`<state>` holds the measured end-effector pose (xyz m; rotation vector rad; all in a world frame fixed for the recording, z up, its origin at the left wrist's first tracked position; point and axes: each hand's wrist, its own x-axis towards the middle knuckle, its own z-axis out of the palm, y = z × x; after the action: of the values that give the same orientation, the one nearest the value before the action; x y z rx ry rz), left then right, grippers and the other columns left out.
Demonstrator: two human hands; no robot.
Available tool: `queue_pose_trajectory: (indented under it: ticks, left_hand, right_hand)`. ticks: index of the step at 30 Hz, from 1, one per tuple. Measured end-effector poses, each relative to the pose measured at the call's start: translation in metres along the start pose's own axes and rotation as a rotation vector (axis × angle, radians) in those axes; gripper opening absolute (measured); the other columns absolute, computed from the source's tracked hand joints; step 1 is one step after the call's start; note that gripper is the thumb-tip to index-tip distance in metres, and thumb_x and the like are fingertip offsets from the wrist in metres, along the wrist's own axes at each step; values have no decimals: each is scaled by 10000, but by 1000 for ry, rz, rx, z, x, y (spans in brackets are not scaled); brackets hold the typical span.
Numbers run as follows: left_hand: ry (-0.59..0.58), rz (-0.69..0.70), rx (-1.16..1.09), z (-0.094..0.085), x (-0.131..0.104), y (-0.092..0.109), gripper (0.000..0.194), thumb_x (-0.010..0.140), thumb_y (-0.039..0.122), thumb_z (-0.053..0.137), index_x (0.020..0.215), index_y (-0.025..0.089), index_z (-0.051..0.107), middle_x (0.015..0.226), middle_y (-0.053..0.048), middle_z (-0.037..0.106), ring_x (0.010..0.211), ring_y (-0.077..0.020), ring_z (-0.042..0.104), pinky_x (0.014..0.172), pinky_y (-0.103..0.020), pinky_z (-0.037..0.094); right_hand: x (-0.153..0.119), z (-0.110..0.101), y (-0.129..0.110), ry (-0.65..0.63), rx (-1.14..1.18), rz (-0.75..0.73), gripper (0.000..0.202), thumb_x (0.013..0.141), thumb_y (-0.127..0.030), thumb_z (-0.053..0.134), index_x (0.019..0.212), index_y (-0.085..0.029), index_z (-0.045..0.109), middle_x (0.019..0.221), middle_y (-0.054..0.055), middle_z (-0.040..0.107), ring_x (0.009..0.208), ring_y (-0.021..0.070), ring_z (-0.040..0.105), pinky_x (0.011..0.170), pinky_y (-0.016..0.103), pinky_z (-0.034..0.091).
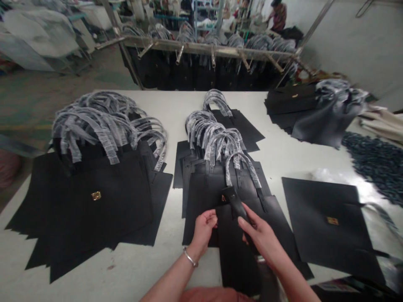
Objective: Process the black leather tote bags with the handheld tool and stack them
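My left hand (205,228), a bracelet at its wrist, pinches the left edge of a black bag panel (234,256) near its upper corner. My right hand (260,230) is closed around a dark, elongated tool (234,201), its blunt head pointing up and away over the panel. I cannot make out its exact kind. Under and beyond my hands lie overlapping black bag panels (201,193) with plastic-wrapped handles (242,157). A small gold-coloured clasp (223,198) shows beside the tool's head.
A large pile of black panels (103,184) with wrapped handles covers the left of the white table (154,268). One panel (324,214) lies at the right, more (296,100) at the back right. Behind stands a metal rack (217,50) hung with bags; a person (278,16) is farther off.
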<state>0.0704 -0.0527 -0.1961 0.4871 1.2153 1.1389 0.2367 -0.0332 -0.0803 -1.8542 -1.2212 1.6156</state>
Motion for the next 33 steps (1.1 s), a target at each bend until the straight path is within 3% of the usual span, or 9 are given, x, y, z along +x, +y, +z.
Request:
queue_pose_trajectory:
  ticks: [5,9,13,17,24,29,33]
  left_hand:
    - [43,-62,-3,-2,-2,7,316,667,264,737,937,104,698,671,-20,611,567,-98,514,440,-177,349]
    - [56,-94,-20,-2,-2,3,379,638,326,786,927,98,699,726,-53,650,618,-134,581,446,-193,436]
    - [87,-93,-52,-2,0,-1,453,618,382,814,956,106,691,832,-82,691,734,-177,645,599,-278,551]
    - [91,-58,-55,-1,1,0,435,613,403,821,898,97,703,819,-85,699,749,-179,653,673,-305,567]
    - [126,-19,-32,2,2,1,332,637,359,804,826,103,707,737,-25,651,663,-122,606,688,-289,574]
    - [137,-25,9,-1,8,2,253,632,326,784,657,100,674,588,12,557,543,-90,519,565,-249,554]
    - [118,-53,11,-2,10,3,198,632,282,733,675,93,694,659,-32,609,603,-117,558,576,-251,550]
  right_hand:
    - [-13,-22,13,-164,21,87,741,763,-462,631,1413,-164,437,763,-7,621,454,82,467,449,225,388]
    - [-25,-21,25,-253,2,98,714,770,-442,631,1407,-170,458,681,-25,591,449,88,468,438,220,380]
    - [-24,-9,20,-222,-18,111,709,765,-436,623,1403,-167,469,619,-42,549,430,92,471,420,216,367]
    - [-22,-2,18,-203,-31,77,665,777,-408,618,1389,-181,490,628,-39,561,443,95,484,430,215,379]
    - [-13,0,20,-41,30,-7,656,805,-423,597,1408,-210,454,769,-6,642,506,102,504,483,228,437]
    - [-16,-9,28,-51,58,34,671,783,-439,621,1392,-198,472,854,11,676,505,98,502,475,230,443]
    - [-19,-11,40,-55,49,56,682,758,-442,641,1377,-199,492,894,16,705,479,95,507,469,236,444]
